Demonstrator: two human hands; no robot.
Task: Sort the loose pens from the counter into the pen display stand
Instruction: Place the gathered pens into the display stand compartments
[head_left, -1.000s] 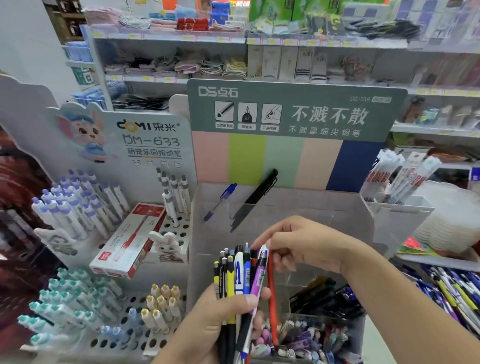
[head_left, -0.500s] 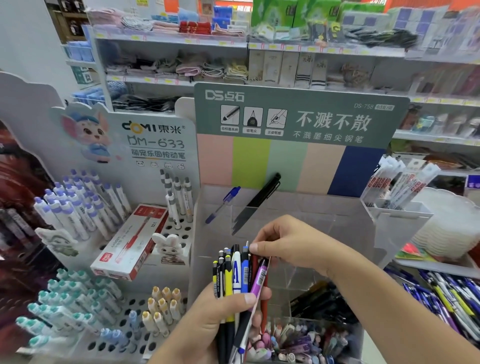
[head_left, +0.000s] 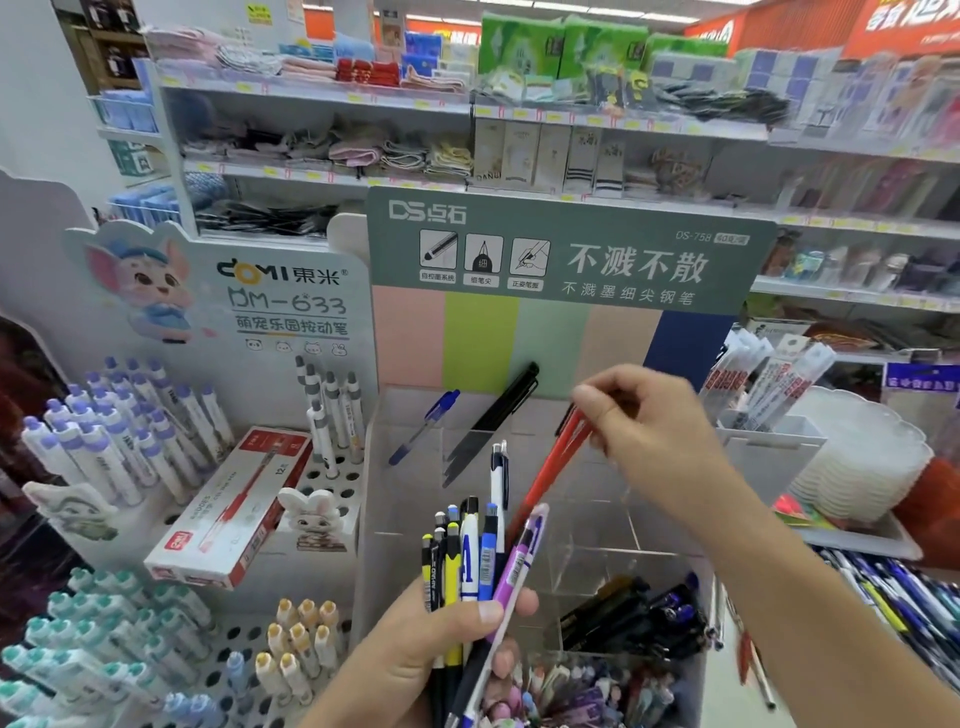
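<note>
My left hand (head_left: 415, 644) grips a bundle of mixed pens (head_left: 470, 561) upright at the bottom centre. My right hand (head_left: 649, 431) pinches the top of a red pen (head_left: 556, 473), which slants from the bundle up toward the back of the clear compartmented display stand (head_left: 597, 525). In the stand's back row lean a blue pen (head_left: 423, 426) and a black pen (head_left: 493, 415). Dark pens (head_left: 634, 618) fill a front compartment on the right.
A white perforated stand (head_left: 332, 478) with purple, teal and yellow capped pens sits to the left, with a red-and-white pen box (head_left: 234, 504) lying on it. A clear holder of packaged refills (head_left: 763, 395) stands at the right. Loose pens (head_left: 893, 592) lie at the lower right.
My right hand has pulled the red pen up out of the bundle and lifted it up and right toward the stand's back compartments. The left hand keeps the bundle steady.
</note>
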